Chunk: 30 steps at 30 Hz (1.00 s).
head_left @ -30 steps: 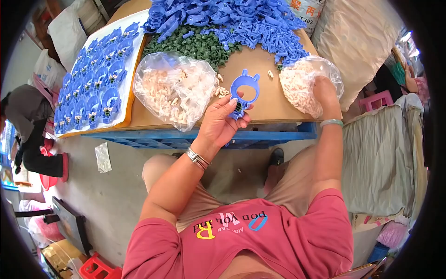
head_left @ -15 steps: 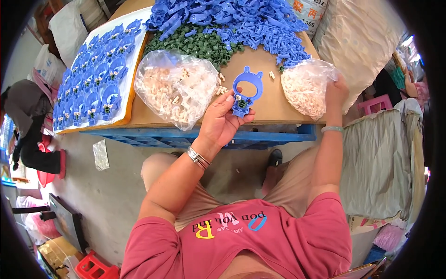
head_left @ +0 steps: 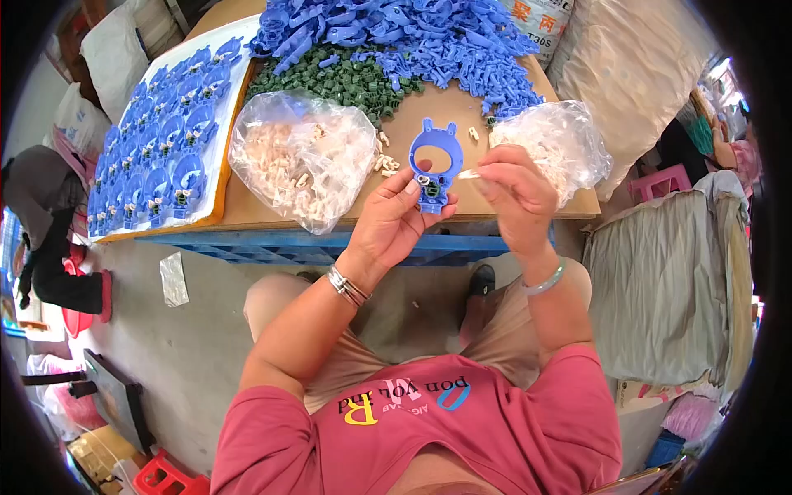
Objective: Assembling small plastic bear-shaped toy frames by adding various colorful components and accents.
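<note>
My left hand grips a blue plastic toy casing, upright, with an eared ring on top and a small body below. A dark green piece and a pale bit sit in that body. Just right of the casing, my right hand pinches a small cream plastic piece, apart from the casing. Behind the right hand lies a clear bag of cream pieces. Another clear bag of cream pieces rests left of the casing, with several loose cream pieces beside it.
Dark green parts and blue parts are heaped at the table's back. At the left, a white board carries rows of blue casings. A blue crate shows under the table edge. Large sacks stand at the back right.
My right hand has come out of the right-hand bag and moved left toward the casing, now with a small cream piece between its fingers. The left hand still holds the casing.
</note>
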Motion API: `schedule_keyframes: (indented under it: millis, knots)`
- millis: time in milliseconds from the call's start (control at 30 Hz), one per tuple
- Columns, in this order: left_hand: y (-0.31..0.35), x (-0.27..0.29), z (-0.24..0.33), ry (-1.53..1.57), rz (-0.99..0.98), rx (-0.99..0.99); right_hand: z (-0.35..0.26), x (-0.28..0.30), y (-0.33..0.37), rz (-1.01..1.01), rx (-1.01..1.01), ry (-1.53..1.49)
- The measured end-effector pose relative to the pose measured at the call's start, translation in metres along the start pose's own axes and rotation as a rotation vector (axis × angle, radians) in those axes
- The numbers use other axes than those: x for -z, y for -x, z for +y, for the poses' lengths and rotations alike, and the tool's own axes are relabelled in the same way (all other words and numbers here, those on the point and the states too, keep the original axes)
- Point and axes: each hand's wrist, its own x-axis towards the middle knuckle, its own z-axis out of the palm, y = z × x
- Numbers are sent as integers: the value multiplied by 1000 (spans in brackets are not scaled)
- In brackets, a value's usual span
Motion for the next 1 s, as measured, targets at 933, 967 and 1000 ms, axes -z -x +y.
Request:
schedule_keyframes:
  millis: [933,967,1000]
  knots:
    - [0,-1,-2,-205,-83,-227,0,-30,14,36,8,149]
    - [0,0,-3,-197,-85,-223,0,-31,14,71,-19,117]
    - [0,0,-3,-190,-86,-220,0,-31,14,73,-19,116]
